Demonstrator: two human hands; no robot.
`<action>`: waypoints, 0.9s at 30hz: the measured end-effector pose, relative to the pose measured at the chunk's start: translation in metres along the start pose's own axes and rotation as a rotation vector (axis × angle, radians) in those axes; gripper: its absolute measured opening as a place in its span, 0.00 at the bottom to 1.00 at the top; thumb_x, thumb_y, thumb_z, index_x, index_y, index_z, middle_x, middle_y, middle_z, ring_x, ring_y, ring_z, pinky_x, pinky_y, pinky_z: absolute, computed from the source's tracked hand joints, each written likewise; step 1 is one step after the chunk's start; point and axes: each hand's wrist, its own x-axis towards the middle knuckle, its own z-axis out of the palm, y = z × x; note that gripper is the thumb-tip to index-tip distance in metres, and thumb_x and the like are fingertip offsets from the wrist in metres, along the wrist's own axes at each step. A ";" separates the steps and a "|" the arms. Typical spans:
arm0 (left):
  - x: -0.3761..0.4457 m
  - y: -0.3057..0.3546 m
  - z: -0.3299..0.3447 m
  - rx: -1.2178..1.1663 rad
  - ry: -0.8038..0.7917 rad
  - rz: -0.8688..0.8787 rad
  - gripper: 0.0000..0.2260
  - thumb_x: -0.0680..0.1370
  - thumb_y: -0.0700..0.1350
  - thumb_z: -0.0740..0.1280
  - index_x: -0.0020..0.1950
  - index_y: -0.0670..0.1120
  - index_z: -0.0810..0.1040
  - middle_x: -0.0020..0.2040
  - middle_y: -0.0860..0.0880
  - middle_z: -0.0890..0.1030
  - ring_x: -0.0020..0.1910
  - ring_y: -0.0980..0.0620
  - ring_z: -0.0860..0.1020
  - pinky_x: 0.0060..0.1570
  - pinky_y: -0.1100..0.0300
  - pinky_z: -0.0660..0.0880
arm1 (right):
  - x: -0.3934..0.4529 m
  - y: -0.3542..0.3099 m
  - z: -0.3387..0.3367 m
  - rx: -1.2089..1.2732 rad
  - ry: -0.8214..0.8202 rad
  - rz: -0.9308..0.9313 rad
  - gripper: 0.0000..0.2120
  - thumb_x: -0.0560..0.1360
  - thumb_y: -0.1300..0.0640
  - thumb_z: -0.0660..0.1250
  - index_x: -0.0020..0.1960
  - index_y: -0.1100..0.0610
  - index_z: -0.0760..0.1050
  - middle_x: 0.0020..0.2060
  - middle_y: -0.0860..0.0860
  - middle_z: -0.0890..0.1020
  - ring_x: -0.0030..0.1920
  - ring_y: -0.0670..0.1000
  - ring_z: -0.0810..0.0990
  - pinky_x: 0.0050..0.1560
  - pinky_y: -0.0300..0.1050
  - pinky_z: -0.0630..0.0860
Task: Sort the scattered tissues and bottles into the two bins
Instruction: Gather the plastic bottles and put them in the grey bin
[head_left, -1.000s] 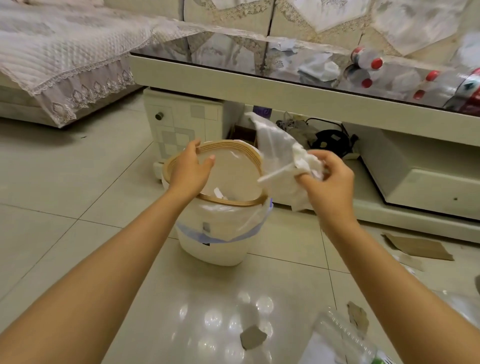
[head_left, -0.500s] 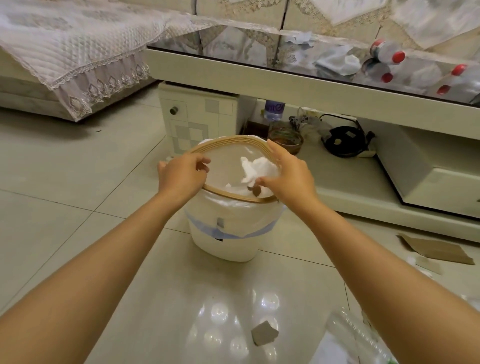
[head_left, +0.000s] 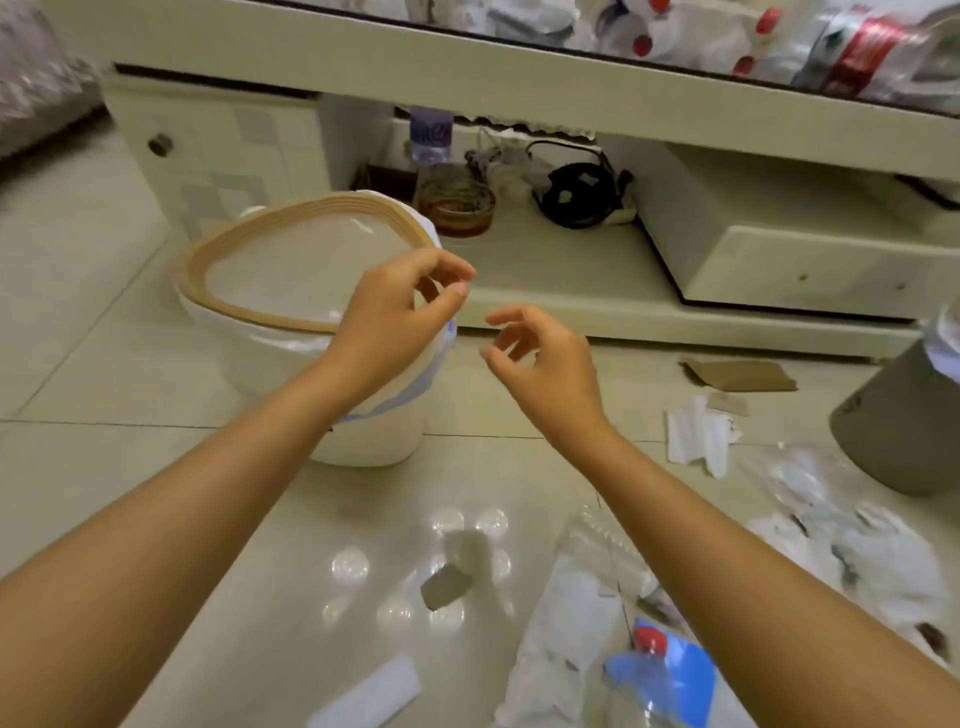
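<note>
Both hands (head_left: 387, 332) (head_left: 545, 364) (empty) beside white bin (head_left: 270, 343)

Single head-worn view, wide-angle, looking forward and down; close over both forearms, white bin (head_left: 363, 415) and floor (head_left: 104, 364) near, low surface (head_left: 519, 93) beyond.

Both bare arms stretched forward, left hand (head_left: 387, 325) fingers loosely curled, right hand (head_left: 545, 358) open, empty

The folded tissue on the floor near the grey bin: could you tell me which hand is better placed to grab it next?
Probably the right hand: it is empty and nearer the folded tissue, while the left hand hovers at the white bin's rim.
</note>
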 end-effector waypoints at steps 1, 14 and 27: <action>0.000 0.006 0.017 -0.022 -0.047 0.018 0.07 0.79 0.43 0.66 0.55 0.47 0.80 0.43 0.55 0.78 0.40 0.62 0.75 0.39 0.74 0.69 | -0.011 0.012 -0.009 -0.017 -0.002 0.022 0.10 0.73 0.53 0.70 0.54 0.47 0.77 0.41 0.42 0.80 0.41 0.42 0.78 0.42 0.42 0.78; -0.105 0.000 0.229 0.306 -1.016 0.028 0.42 0.65 0.62 0.75 0.74 0.55 0.59 0.73 0.52 0.64 0.70 0.51 0.64 0.64 0.51 0.68 | -0.166 0.181 -0.127 -0.220 0.044 0.484 0.10 0.71 0.55 0.71 0.51 0.45 0.78 0.42 0.43 0.80 0.42 0.44 0.78 0.45 0.48 0.78; -0.135 0.001 0.295 0.642 -0.888 0.336 0.35 0.75 0.58 0.65 0.77 0.52 0.53 0.69 0.47 0.70 0.65 0.45 0.70 0.68 0.47 0.58 | -0.222 0.242 -0.134 -0.319 0.104 0.668 0.11 0.73 0.54 0.69 0.55 0.51 0.77 0.48 0.44 0.78 0.46 0.45 0.76 0.44 0.40 0.71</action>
